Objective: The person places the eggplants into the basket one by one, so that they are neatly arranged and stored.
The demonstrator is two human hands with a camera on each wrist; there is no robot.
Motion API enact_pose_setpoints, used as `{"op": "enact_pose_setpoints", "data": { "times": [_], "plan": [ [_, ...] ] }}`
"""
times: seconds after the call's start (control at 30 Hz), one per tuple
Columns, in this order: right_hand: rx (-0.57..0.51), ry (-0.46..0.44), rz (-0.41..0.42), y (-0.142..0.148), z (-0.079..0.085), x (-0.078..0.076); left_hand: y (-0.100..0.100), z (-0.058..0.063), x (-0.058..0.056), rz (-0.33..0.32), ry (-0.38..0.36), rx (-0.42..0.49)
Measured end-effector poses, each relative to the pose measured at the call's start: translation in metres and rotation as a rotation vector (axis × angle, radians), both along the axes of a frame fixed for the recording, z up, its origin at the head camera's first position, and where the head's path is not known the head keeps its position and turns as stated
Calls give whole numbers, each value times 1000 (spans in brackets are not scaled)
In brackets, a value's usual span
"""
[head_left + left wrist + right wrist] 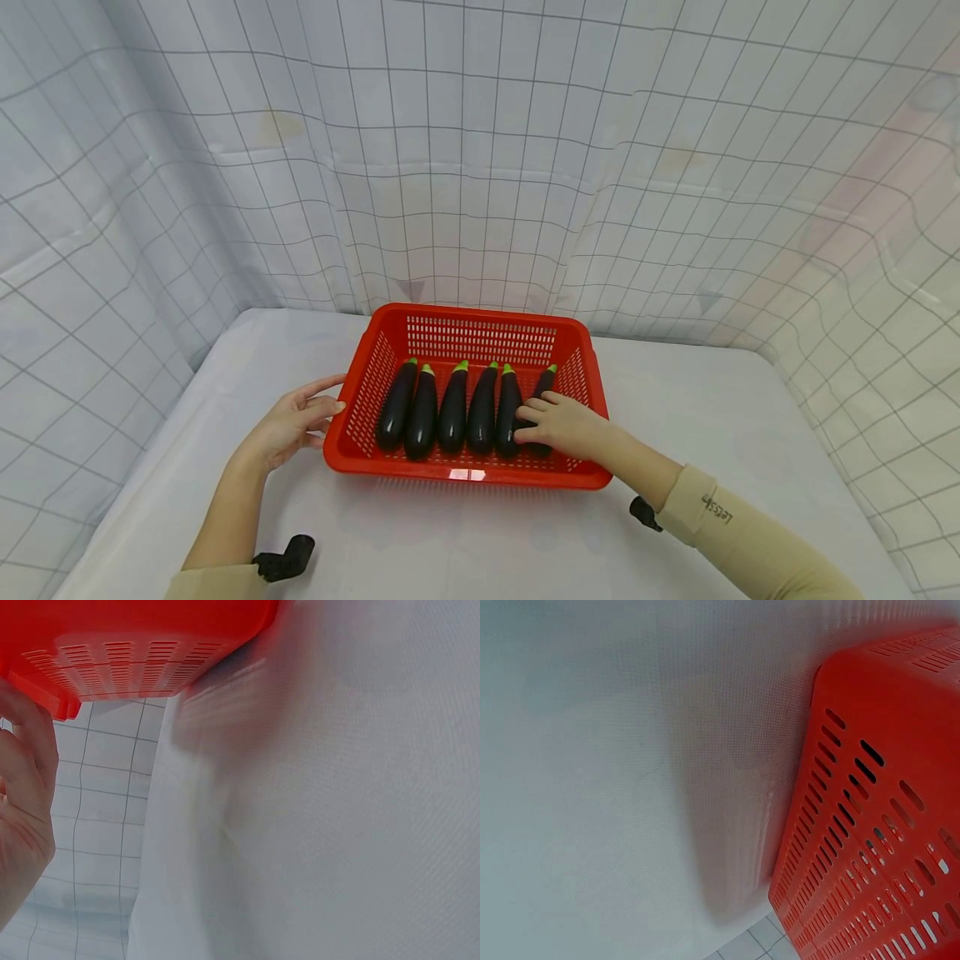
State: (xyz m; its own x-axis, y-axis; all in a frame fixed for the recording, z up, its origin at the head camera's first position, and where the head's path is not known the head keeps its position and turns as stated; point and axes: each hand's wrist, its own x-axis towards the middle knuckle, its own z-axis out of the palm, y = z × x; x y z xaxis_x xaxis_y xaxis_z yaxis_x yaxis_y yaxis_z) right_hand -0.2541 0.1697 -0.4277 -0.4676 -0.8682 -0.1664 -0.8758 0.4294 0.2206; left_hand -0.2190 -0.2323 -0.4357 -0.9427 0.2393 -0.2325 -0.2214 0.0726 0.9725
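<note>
Several dark purple eggplants (453, 412) with green stem ends lie side by side in a red plastic basket (468, 475). My right hand (570, 427) reaches over the basket's right wall and grips the rightmost eggplant (546, 382), covering its middle. Its fingertips come close to the neighbouring eggplant (508, 412). At the left rim, my left hand (288, 425) touches the basket from outside with spread, slightly bent fingers. Those fingers (34, 742) also show against the rim in the left wrist view. The right wrist view shows the basket's slotted side (855, 825), but not the hand.
The basket stands on a table with a white cover (690, 400). White grid-patterned curtains (480, 167) hang behind the table and on both sides. A black wrist mount (287, 558) sits on the left forearm, and another black mount (645, 513) shows beneath the right one.
</note>
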Motion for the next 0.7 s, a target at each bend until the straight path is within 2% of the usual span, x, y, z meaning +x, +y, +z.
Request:
{"op": "enact_pose_setpoints", "data": {
  "times": [0.7],
  "plan": [
    [-10, 39, 17, 2, 5, 1, 0, 0, -1, -10, 7, -2]
  ]
}}
